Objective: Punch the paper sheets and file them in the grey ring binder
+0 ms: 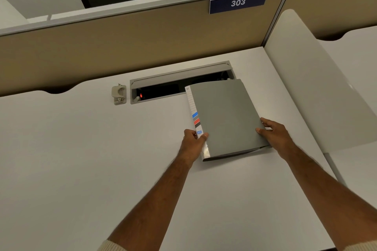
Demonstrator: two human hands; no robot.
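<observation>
The grey ring binder (pixel 224 118) lies closed on the table (pixel 81 149), in the right half, its far end overlapping the open cable hatch (pixel 179 83) set into the table near the back edge. Its long axis runs from the near edge towards the back edge, leaning slightly left at the far end. The spine, with its white label and blue, red and dark stripes, is on the left side; the opening edge faces the right edge of the table.

Both hands are at the binder's near end. The left hand (pixel 193 140) holds the spine, thumb curled over onto the cover and fingers (pixel 188 132) wrapped round the back of it. The right hand (pixel 275 134) grips the opening edge at the near right corner, fingertips on top of the cover, where the cover appears to gape a little from what lies under it. That puts the right hand where it needs to be: to open the binder, the cover should probably swing leftwards about the spine that the left hand steadies.

The hole punch (pixel 119 94) stands well apart to the left, just beside the hatch's left end. No loose paper sheets are in view.
</observation>
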